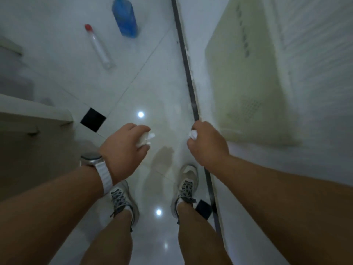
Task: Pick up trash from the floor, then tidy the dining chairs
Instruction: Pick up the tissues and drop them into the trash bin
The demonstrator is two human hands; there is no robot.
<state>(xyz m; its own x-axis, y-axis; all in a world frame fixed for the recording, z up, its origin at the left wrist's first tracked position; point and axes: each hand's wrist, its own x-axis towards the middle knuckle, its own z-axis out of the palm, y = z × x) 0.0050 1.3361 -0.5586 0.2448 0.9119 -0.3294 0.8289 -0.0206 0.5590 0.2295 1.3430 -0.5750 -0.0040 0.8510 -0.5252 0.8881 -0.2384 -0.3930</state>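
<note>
My left hand (126,148), with a watch on its wrist, grips a crumpled white paper (146,139) that pokes out past the fingers. My right hand (207,143) holds a second white paper wad (193,134) in its curled fingers. Both hands hang above the glossy tiled floor in front of my shoes. On the floor ahead lies a clear plastic tube bottle with a red cap (98,46). A blue bottle (125,18) lies beyond it near the top edge.
A pale cream cabinet or appliance (248,77) stands at the right behind a dark floor strip (188,73). At the left a light table or counter edge (34,113) juts in, with a grey chair part (13,79) behind it.
</note>
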